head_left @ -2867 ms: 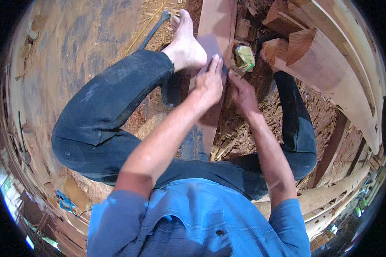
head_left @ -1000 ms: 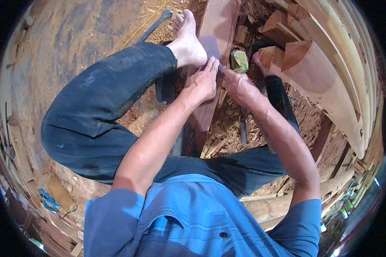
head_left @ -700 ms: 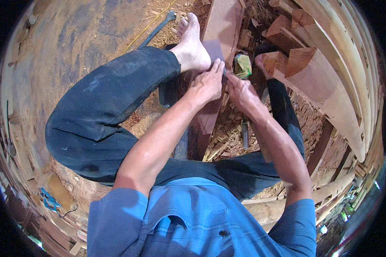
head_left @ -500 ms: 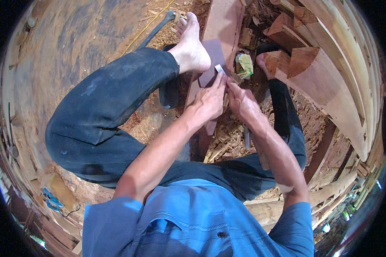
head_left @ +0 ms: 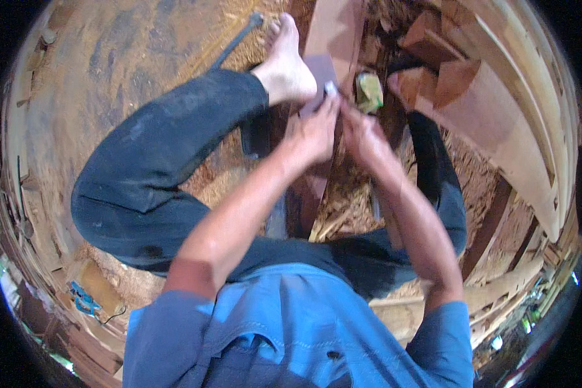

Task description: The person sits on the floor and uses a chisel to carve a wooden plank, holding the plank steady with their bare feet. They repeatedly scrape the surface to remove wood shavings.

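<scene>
"What did the head view show?"
"A small, shiny metal blade (head_left: 330,87) over a flat, matte purplish sheet (head_left: 324,69), on a straight-edged reddish wooden plank (head_left: 333,29)."
"And the hands?"
"The blade poked out just past the outstretched fingers of the left hand (head_left: 313,132). The right hand (head_left: 366,139) curled close beside; blur hid whether either gripped it."

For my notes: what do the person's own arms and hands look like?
Short blue fabric sleeves end near the elbows; the left forearm and right forearm are bare. The left grip and right grip are ungloved human hands. No watch, bracelet or cable shows on either arm; blur leaves finer markings unclear.
</scene>
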{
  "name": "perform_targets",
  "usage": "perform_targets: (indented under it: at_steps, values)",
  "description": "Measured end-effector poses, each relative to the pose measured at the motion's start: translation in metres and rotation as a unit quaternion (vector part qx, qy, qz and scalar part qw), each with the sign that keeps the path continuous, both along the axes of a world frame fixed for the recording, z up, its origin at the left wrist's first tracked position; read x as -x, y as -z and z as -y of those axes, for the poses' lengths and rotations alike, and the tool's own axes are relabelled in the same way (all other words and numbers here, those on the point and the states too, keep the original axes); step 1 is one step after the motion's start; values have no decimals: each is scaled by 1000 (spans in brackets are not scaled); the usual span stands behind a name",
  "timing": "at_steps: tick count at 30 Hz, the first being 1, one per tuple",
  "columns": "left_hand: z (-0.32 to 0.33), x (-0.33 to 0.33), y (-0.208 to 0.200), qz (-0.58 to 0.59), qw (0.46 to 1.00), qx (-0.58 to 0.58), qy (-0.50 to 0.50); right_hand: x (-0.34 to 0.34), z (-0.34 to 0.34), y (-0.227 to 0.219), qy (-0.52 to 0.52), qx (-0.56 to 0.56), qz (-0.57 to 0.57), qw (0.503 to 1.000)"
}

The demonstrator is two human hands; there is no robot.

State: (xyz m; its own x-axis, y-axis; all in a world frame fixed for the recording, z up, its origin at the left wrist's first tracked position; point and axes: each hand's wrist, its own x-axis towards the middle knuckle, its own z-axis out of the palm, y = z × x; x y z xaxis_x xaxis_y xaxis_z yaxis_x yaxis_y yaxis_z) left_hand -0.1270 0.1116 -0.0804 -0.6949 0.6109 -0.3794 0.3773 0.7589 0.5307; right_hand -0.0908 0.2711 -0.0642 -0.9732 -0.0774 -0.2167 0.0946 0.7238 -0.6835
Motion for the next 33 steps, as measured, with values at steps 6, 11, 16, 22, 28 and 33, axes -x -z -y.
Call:
perform_targets:
  at_steps: [6, 11, 16, 22, 28, 33]
  values:
    - [-6, 20, -6, 31, 999, 19, -5, 18, -13, 45, -44, 10, -229, 972]
    - [0, -5, 1, 36, 999, -9, -10, -10, 0, 0, -46, -46, -98, 993]
    - [-5, 45, -5, -10, 998, 64, 26, 46, 0, 9, -64, -80, -29, 994]
    - [-3, 14, -4, 31, 999, 11, -7, 15, -30, 60, -185, -214, -138, 949]
    - [0, -21, 9, 49, 999, 10, 2, -18, 4, -21, -39, -63, 9, 997]
    - [7, -50, -12, 118, 992, -45, 0, -52, 0, -36, -41, -32, 85, 995]
